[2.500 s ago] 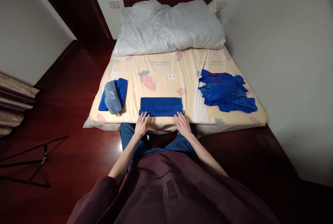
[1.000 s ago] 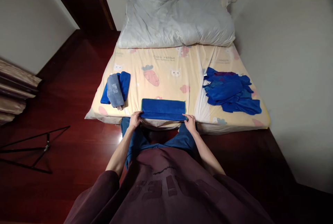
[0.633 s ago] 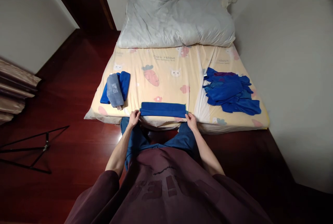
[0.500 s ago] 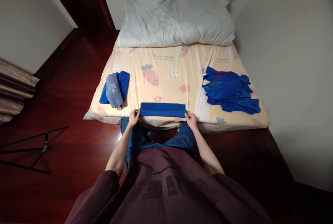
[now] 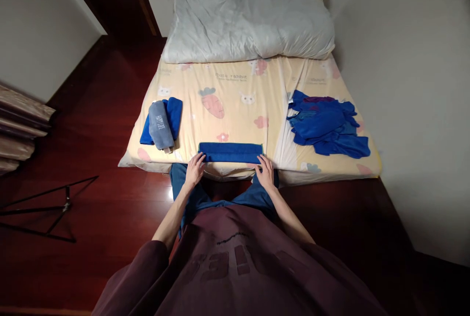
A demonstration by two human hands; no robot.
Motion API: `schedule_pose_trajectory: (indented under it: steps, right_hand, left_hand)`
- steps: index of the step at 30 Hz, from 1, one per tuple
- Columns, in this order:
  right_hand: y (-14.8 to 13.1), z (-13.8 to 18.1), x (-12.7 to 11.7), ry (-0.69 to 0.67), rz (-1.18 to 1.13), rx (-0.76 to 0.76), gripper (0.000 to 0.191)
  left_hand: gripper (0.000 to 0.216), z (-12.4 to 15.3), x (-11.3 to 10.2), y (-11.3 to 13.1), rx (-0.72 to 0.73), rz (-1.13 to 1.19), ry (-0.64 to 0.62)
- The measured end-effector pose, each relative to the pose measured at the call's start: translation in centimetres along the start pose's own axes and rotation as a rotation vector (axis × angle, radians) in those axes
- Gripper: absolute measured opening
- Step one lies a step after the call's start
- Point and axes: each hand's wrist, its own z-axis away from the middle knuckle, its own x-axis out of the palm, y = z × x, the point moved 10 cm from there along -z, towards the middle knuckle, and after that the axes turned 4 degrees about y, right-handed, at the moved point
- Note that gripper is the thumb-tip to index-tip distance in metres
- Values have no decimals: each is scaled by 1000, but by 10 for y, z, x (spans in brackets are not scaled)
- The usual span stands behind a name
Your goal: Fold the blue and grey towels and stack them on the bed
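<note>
A blue towel (image 5: 233, 153), folded into a long narrow strip, lies flat along the front edge of the bed. My left hand (image 5: 195, 170) rests at its near left corner, fingers stretched out and touching the cloth. At the near right corner is my right hand (image 5: 265, 173), its fingers apart and the tips at the towel's edge. Neither hand grips the cloth. To the left lies a rolled grey-blue towel (image 5: 160, 125) with white lettering, on top of folded blue cloth (image 5: 175, 112). A loose heap of blue cloths (image 5: 323, 125), with some purple among them, sits on the right.
The bed (image 5: 227, 90) has a yellow sheet printed with carrots and cats. A white quilt (image 5: 249, 22) is bunched at its head. Walls stand close on the right, and black tripod legs (image 5: 55, 208) stand on the dark red floor at left.
Both hands have let go of the towel's ends and moved inward to its near corners, fingers loosened. The towel stays in place, and the view has shifted slightly.
</note>
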Motion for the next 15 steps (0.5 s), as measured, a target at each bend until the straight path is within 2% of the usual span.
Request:
schedule_pose_trajectory:
  steps: [5,10,15]
  right_hand:
    - [-6,-5,13,-94,26,-68,49]
    - [0,-12,17,-125,52,-87,50]
    - [10,-18,25,-196,98,-91,53]
  left_hand:
    - [52,-13,13,18,111,-41,-104]
    - [56,-24,20,9,100,-106,-170]
    - [72,-27,31,-2,87,-167,-277]
